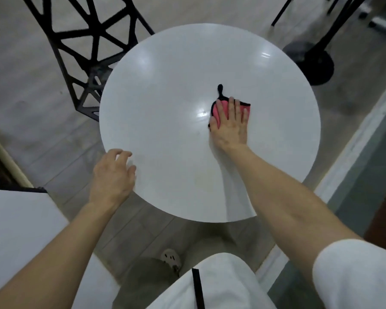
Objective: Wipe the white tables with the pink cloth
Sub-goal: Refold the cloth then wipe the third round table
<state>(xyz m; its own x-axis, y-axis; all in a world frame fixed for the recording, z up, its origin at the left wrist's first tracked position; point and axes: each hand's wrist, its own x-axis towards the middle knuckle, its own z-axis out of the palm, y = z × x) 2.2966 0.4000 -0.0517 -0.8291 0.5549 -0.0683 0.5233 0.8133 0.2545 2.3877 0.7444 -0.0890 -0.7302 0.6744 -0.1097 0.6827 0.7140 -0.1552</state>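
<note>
Head view, only camera available.

Right hand (230, 123): laid flat, fingers straight and slightly spread, pressing down on the pink cloth with black edging (221, 108). Nothing is curled round it; this is a palm press, not a grip. The cloth sits bunched under the fingers, right of centre on the round, glossy white table top (165, 134). Its black hanging loop (220, 89) pokes out on the far side.

Left hand (113, 172): fingers loosely bent, holding nothing, at the near-left rim of the same table. I cannot tell whether it touches the edge or hovers just over it.

Judgement on the step: wiping is under way on this table. To do it well I would keep the palm flat so the whole cloth bears on the surface, then work in overlapping passes out to the rim. A small dark speck (204, 112) lies just left of the cloth, and a faint yellowish patch (198, 181) shows nearer the body. Both deserve a pass. Steadying the rim with the left hand seems sensible, since a pedestal top may rock.

Surface and room: the top is reflective and shows bright ceiling-light glints. A second white table (20, 230), straight-edged, sits at lower left, presumably next. A black open-lattice chair (83, 41) stands beyond the left rim. A black round pedestal base (310, 61) is at upper right. The floor is pale grey planks (42, 103).
</note>
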